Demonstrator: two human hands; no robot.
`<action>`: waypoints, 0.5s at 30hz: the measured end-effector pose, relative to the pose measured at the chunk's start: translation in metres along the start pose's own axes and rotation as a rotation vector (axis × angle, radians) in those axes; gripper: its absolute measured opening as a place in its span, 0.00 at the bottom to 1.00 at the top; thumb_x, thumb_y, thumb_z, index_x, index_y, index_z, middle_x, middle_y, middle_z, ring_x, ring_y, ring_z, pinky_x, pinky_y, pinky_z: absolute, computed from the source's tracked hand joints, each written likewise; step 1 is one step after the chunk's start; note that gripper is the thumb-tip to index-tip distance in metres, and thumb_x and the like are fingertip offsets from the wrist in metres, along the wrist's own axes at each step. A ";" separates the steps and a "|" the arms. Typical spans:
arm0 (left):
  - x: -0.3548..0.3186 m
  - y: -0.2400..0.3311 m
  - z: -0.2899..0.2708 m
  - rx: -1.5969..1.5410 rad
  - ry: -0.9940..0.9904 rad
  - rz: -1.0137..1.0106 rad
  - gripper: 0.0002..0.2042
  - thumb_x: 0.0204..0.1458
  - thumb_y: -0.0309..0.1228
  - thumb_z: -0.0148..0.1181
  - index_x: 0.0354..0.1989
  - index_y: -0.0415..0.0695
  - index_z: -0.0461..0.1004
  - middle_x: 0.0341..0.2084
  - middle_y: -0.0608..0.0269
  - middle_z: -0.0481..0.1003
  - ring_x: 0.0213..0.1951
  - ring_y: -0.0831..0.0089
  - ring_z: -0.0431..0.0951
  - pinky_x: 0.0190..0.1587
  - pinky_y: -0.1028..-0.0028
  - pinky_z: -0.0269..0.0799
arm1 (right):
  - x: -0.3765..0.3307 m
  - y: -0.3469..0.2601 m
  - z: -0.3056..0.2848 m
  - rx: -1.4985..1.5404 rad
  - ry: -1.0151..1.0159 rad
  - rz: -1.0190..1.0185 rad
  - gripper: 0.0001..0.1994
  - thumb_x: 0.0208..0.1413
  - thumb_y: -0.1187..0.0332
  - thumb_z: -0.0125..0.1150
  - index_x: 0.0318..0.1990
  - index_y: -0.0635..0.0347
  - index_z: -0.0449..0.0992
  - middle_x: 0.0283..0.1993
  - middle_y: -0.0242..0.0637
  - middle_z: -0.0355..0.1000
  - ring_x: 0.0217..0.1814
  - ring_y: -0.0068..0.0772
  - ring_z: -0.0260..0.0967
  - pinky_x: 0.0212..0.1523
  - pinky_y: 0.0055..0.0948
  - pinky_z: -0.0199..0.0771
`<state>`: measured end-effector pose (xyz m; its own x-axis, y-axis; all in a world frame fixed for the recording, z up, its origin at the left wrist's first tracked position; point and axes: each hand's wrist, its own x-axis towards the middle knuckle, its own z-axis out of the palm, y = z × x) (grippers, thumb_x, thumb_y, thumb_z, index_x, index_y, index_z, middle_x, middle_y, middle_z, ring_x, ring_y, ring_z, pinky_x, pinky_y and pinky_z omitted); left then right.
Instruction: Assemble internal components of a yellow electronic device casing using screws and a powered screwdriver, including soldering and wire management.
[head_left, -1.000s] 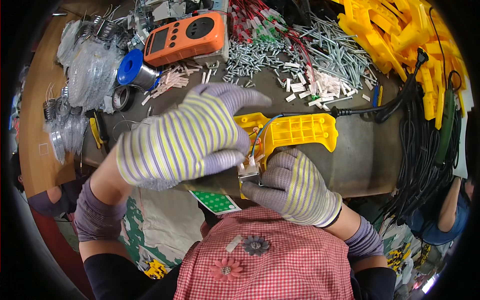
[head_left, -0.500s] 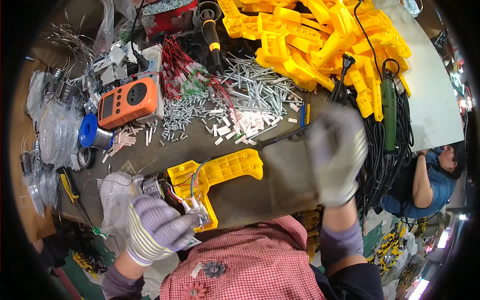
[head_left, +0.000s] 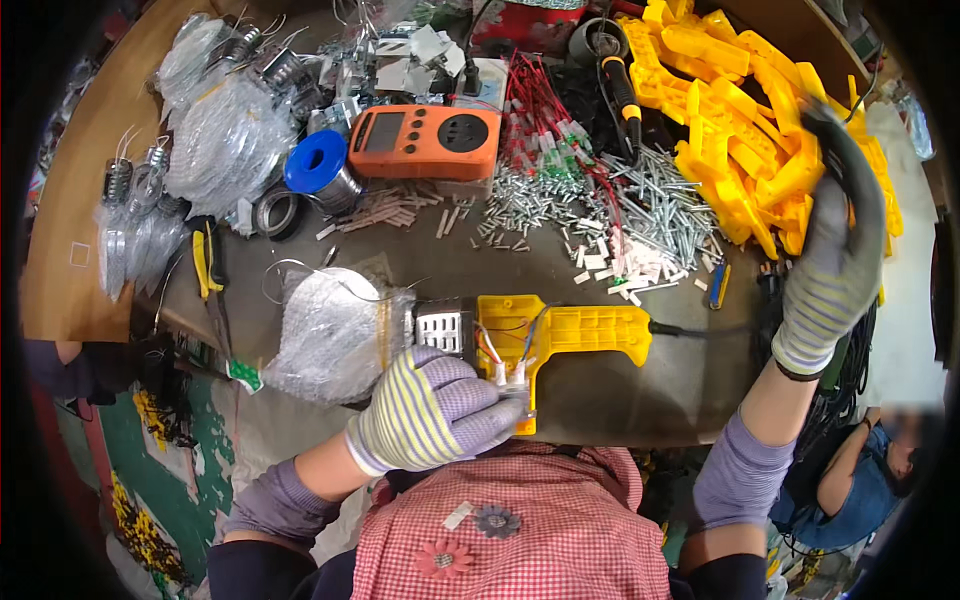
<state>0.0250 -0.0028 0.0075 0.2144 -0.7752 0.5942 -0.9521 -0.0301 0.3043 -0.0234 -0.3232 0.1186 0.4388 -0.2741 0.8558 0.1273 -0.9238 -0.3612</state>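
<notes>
A yellow plastic tool-handle housing half [head_left: 600, 328] lies on the bench in front of me, with wires and white connectors [head_left: 508, 372] inside it. My left hand [head_left: 435, 410], in a striped glove, has its fingers closed on the lower end of this housing, over a small part they mostly cover. A slotted metal tube [head_left: 440, 330] joins the housing's left side, beside a bubble-wrapped piece [head_left: 335, 335]. A black cord leaves the handle's right end. At the far right my right hand [head_left: 835, 240] reaches over a heap of yellow housings [head_left: 750, 150], fingers stretched and holding nothing I can see.
Behind the housing are an orange meter [head_left: 425, 142], a blue solder spool [head_left: 316, 163], screws [head_left: 525, 205], long bolts [head_left: 665, 205] and red wires [head_left: 535, 95]. A soldering iron [head_left: 622, 95] stands at the back. Yellow-handled pliers [head_left: 207, 265] lie left. Another person [head_left: 860, 480] sits at lower right.
My right hand has gone from a blur above the bench, out to the right and up to the yellow heap. My left hand stays at the housing. The whole view has shifted.
</notes>
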 end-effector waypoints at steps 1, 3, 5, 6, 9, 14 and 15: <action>-0.004 -0.001 -0.002 -0.004 -0.003 -0.002 0.15 0.39 0.35 0.71 0.39 0.53 0.81 0.28 0.75 0.75 0.28 0.73 0.75 0.31 0.70 0.70 | 0.020 -0.019 0.016 -0.009 -0.245 -0.242 0.14 0.58 0.75 0.57 0.51 0.63 0.79 0.43 0.37 0.79 0.43 0.36 0.74 0.49 0.33 0.73; -0.003 -0.001 -0.002 -0.012 -0.003 0.008 0.15 0.39 0.35 0.71 0.39 0.53 0.81 0.28 0.74 0.75 0.28 0.72 0.75 0.31 0.70 0.70 | 0.039 -0.039 0.055 -0.121 -0.528 -0.599 0.12 0.57 0.73 0.56 0.46 0.65 0.81 0.43 0.39 0.79 0.46 0.37 0.73 0.48 0.36 0.72; -0.001 -0.003 -0.001 -0.020 0.032 0.019 0.14 0.41 0.36 0.69 0.39 0.51 0.80 0.28 0.73 0.75 0.27 0.71 0.76 0.31 0.70 0.70 | 0.048 -0.074 0.098 -0.471 -0.832 -0.742 0.13 0.53 0.71 0.60 0.46 0.51 0.82 0.39 0.37 0.77 0.49 0.39 0.72 0.50 0.42 0.71; 0.000 -0.005 -0.001 -0.017 0.037 0.016 0.14 0.41 0.36 0.69 0.39 0.51 0.80 0.28 0.73 0.75 0.27 0.71 0.76 0.31 0.70 0.70 | 0.062 -0.097 0.111 -0.759 -1.085 -0.753 0.18 0.52 0.70 0.63 0.50 0.39 0.82 0.36 0.34 0.75 0.50 0.39 0.70 0.51 0.44 0.71; 0.004 -0.006 -0.003 -0.056 -0.039 0.020 0.11 0.45 0.37 0.65 0.37 0.51 0.80 0.27 0.73 0.76 0.27 0.72 0.77 0.31 0.70 0.70 | 0.065 -0.063 0.156 -0.656 -1.074 -0.776 0.14 0.53 0.70 0.59 0.45 0.42 0.84 0.33 0.35 0.75 0.46 0.40 0.72 0.49 0.43 0.71; 0.001 -0.005 -0.002 -0.044 -0.060 0.013 0.12 0.45 0.37 0.63 0.39 0.52 0.81 0.26 0.75 0.75 0.27 0.74 0.76 0.30 0.70 0.69 | 0.067 -0.065 0.165 -0.415 -0.957 -0.863 0.13 0.51 0.71 0.59 0.42 0.47 0.85 0.33 0.38 0.77 0.42 0.42 0.75 0.41 0.40 0.73; 0.000 -0.004 -0.002 -0.043 -0.048 0.008 0.12 0.45 0.37 0.63 0.39 0.52 0.81 0.26 0.75 0.74 0.27 0.74 0.76 0.30 0.71 0.69 | 0.067 -0.065 0.171 -0.417 -0.957 -0.878 0.13 0.50 0.71 0.59 0.41 0.48 0.85 0.32 0.39 0.77 0.42 0.43 0.76 0.38 0.42 0.74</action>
<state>0.0297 -0.0017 0.0074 0.1952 -0.8046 0.5609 -0.9432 0.0027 0.3322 0.1497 -0.2355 0.1364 0.8140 0.5733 0.0933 0.4802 -0.7546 0.4472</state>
